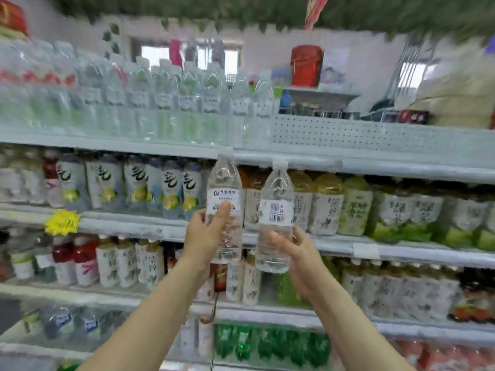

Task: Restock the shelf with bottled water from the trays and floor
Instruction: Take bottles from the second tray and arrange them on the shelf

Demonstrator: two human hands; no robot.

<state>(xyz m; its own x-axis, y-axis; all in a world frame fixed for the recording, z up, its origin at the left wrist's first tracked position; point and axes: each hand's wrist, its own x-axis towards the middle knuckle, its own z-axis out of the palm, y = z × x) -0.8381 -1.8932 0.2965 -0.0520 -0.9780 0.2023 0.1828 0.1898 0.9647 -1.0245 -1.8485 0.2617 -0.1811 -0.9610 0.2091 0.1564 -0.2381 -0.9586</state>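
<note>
Head view: left hand (211, 231) grips a clear plastic water bottle with a white cap (224, 183) at its ribbed waist; right hand (294, 253) grasps a barcode-labelled clear bottle (276, 199) low down. Both are upright, below the grey metal top shelf (375, 159). They look full: probably heavy, thin-walled and squeezable.

Two clear water bottles (224, 199) (276, 218) upright, side by side.
</note>
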